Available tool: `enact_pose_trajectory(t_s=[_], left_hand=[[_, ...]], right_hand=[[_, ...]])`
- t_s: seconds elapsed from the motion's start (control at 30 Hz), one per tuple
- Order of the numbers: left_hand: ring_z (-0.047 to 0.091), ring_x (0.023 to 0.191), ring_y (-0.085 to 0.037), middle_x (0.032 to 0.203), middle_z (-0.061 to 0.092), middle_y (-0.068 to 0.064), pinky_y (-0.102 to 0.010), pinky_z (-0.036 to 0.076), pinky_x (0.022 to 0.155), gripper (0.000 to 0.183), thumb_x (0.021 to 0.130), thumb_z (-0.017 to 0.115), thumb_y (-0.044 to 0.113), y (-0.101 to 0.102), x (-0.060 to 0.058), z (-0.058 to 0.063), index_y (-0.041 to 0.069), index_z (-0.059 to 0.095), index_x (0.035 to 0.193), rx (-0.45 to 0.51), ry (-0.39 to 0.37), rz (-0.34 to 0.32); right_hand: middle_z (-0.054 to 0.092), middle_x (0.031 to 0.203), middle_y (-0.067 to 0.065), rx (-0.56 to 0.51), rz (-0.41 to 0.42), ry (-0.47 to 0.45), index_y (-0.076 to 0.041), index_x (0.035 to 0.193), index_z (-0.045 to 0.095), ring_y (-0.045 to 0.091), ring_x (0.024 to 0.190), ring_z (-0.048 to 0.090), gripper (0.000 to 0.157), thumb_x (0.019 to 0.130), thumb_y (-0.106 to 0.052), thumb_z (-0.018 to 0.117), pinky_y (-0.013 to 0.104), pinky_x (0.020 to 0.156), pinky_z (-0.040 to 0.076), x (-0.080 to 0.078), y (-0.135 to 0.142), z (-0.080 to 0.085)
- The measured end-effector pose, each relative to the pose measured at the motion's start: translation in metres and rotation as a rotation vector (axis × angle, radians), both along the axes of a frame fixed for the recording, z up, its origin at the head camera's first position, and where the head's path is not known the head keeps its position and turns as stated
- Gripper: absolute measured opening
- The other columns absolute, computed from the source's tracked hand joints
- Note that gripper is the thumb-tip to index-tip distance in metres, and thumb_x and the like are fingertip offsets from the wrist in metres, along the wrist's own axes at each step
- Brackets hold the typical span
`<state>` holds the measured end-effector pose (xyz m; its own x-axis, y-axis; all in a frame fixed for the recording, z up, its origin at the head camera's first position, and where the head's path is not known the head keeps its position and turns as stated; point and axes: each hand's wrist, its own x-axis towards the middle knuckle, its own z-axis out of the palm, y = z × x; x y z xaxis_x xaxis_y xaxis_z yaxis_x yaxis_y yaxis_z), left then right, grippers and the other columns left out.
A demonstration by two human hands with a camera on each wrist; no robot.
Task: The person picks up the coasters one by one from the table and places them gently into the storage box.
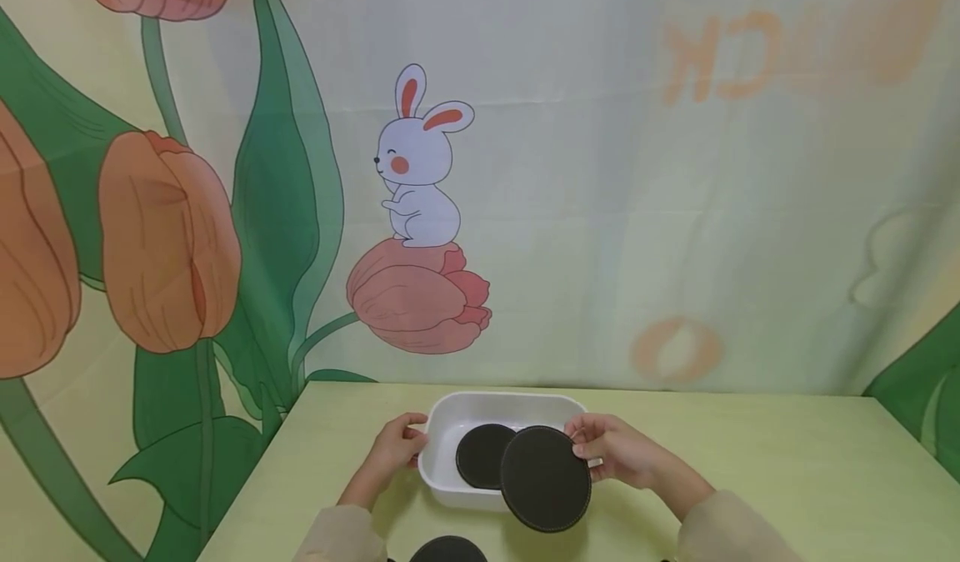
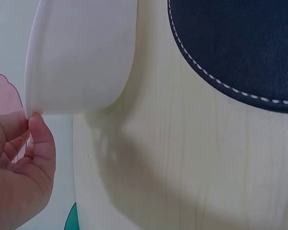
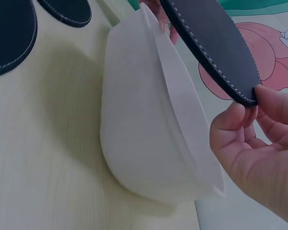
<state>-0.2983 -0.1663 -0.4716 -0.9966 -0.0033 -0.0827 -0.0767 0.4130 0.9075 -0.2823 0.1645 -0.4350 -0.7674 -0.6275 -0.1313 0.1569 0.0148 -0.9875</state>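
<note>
My right hand (image 1: 617,452) pinches the edge of a round black coaster (image 1: 546,479) between thumb and fingers. The coaster is tilted and overlaps the right front of a white plastic basin (image 1: 459,495) in the head view. White stitching runs along its rim in the right wrist view (image 3: 216,43). Inside the basin lies another black coaster (image 1: 483,455), partly hidden behind the held one. With thumb and fingers, my left hand (image 1: 399,443) grips the basin's left rim, which the left wrist view shows close up beside the hand (image 2: 26,163).
On the pale wood-grain tabletop (image 1: 750,462), a black stitched coaster (image 1: 450,550) lies nearer to me, cut off by the frame. Two coasters on the table show in the right wrist view, one larger in sight (image 3: 9,36) and one farther (image 3: 69,10). A printed curtain (image 1: 600,212) hangs behind the table.
</note>
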Motion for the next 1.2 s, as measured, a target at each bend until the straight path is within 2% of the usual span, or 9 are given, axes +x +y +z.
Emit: enact_pose_trajectory(t_s=[0.23, 0.5, 0.83, 1.2], left_hand=[[0.052, 0.068, -0.016, 0.083, 0.052, -0.010, -0.023, 0.048, 0.053, 0.032, 0.086, 0.051, 0.001, -0.001, -0.001, 0.000, -0.003, 0.048, 0.117, 0.018, 0.004, -0.004], [0.051, 0.067, -0.015, 0.082, 0.052, -0.009, -0.028, 0.050, 0.056, 0.032, 0.086, 0.051, 0.001, -0.001, 0.000, -0.001, -0.003, 0.048, 0.117, 0.021, 0.007, -0.009], [0.049, 0.066, -0.014, 0.081, 0.051, -0.008, -0.027, 0.049, 0.055, 0.032, 0.086, 0.051, 0.002, -0.001, 0.001, -0.001, -0.003, 0.048, 0.118, 0.016, 0.008, -0.004], [0.049, 0.066, -0.014, 0.080, 0.051, -0.008, -0.023, 0.047, 0.052, 0.032, 0.086, 0.051, 0.001, -0.002, 0.000, -0.002, -0.004, 0.049, 0.117, 0.027, 0.016, -0.006]], right_hand=[[0.053, 0.074, -0.005, -0.039, -0.078, -0.036, -0.012, 0.091, 0.049, 0.007, 0.065, 0.053, 0.013, 0.083, -0.003, 0.051, 0.025, 0.059, 0.046, -0.008, -0.022, -0.004], [0.053, 0.071, -0.005, -0.036, -0.216, -0.072, -0.009, 0.090, 0.049, 0.008, 0.060, 0.052, 0.012, 0.082, 0.000, 0.049, 0.024, 0.056, 0.044, -0.016, -0.043, -0.014], [0.051, 0.065, -0.005, -0.058, -0.374, -0.117, -0.006, 0.088, 0.050, 0.007, 0.054, 0.050, 0.014, 0.078, 0.003, 0.051, 0.020, 0.050, 0.043, -0.024, -0.063, -0.028], [0.047, 0.059, -0.004, 0.020, -0.532, -0.162, -0.001, 0.095, 0.047, 0.008, 0.051, 0.047, 0.018, 0.078, 0.004, 0.049, 0.019, 0.047, 0.040, -0.034, -0.083, -0.043]])
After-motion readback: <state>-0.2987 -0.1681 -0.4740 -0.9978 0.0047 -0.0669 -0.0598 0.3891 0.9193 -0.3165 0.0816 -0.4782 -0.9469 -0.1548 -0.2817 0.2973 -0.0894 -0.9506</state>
